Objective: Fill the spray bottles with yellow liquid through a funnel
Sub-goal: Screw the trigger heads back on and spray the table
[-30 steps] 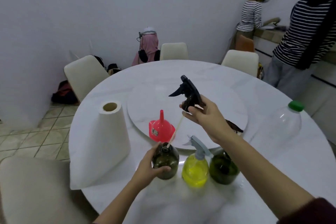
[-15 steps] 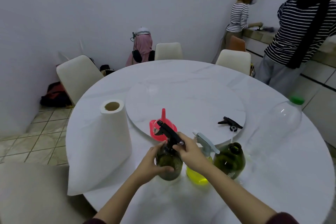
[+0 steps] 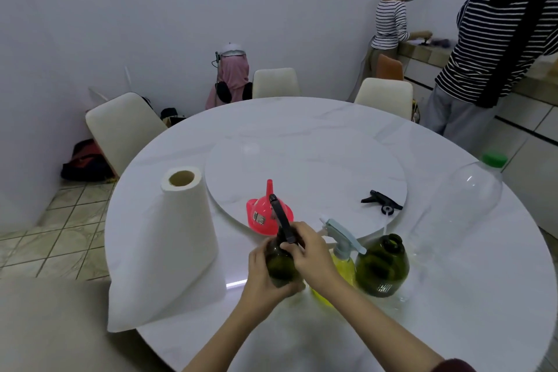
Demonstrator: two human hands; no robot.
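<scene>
At the lower centre of the frame the left hand (image 3: 263, 275) was wrapped around the body of a dark green spray bottle (image 3: 280, 263) standing on the white round table (image 3: 332, 121), while the right hand (image 3: 311, 254) pinched the black trigger sprayer head (image 3: 282, 219) seated at that bottle's neck, its nozzle pointing up and away. Just right of them stood a yellow-filled spray bottle (image 3: 342, 266) with a pale blue trigger head, and touching its right side an open-necked dark green bottle (image 3: 382, 266) with no sprayer. Behind the held bottle a red funnel (image 3: 265, 214) lay mouth-down, spout up, on the edge of the marble turntable (image 3: 305, 166). A second black sprayer head (image 3: 382, 201) lay at the turntable's right rim. A clear plastic bottle (image 3: 462, 199) with a green cap stood at the right, and a paper towel roll (image 3: 169, 238) at the left. Two people in striped tops stood at a counter in the upper right.
</scene>
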